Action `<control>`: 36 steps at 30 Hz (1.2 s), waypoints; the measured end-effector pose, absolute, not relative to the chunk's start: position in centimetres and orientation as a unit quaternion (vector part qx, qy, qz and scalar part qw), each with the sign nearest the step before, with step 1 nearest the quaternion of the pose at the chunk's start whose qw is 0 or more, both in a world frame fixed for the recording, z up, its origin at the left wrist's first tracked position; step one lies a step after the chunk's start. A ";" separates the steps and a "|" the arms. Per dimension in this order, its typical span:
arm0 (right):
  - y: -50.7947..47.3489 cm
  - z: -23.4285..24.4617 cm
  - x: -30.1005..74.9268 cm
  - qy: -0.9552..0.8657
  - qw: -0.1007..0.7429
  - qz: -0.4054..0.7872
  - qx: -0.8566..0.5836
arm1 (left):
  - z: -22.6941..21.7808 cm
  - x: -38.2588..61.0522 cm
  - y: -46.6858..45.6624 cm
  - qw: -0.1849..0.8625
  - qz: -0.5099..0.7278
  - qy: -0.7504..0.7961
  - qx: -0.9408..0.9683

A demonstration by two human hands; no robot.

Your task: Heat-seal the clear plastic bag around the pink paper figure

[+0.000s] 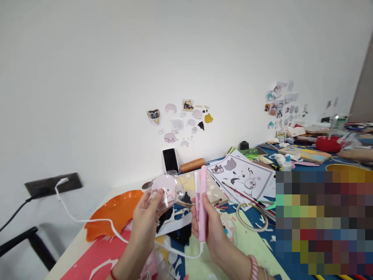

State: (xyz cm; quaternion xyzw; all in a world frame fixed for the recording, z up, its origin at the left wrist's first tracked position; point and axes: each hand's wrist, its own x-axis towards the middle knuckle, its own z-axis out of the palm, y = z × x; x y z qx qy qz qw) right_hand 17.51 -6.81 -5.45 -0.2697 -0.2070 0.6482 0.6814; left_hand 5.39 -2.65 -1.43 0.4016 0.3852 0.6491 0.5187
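My left hand [147, 217] pinches a clear plastic piece with a pink cartoon animal [165, 189] on it and holds it up over the table. My right hand [211, 227] is wrapped round a pink stick-shaped tool [202, 202], upright, just right of the plastic piece. A white cable [87, 221] runs from the tool's lower end, across the table, to a wall socket [54, 183] on the left. A pink beaded bracelet [254, 267] is on my right wrist.
An orange tray [115, 216] lies at the left of the table. Printed sheets with cartoon parts [243, 175], a spool of brown cord [192, 165], a black phone [170, 160] leaning on the wall, a tape ring [252, 217] and paper scraps lie around. Stickers [186, 122] dot the wall.
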 end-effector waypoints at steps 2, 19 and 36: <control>-6.8 -5.2 17.8 -0.210 0.687 0.642 -0.266 | -0.8 5.0 -2.4 0.518 0.652 0.376 0.406; -6.4 -5.5 17.8 -0.404 0.626 0.577 -0.335 | 0.1 4.6 -2.7 0.507 0.608 0.408 0.455; -5.9 -6.5 17.8 -0.377 0.606 0.583 -0.389 | -1.8 4.4 -1.7 0.533 0.590 0.406 0.451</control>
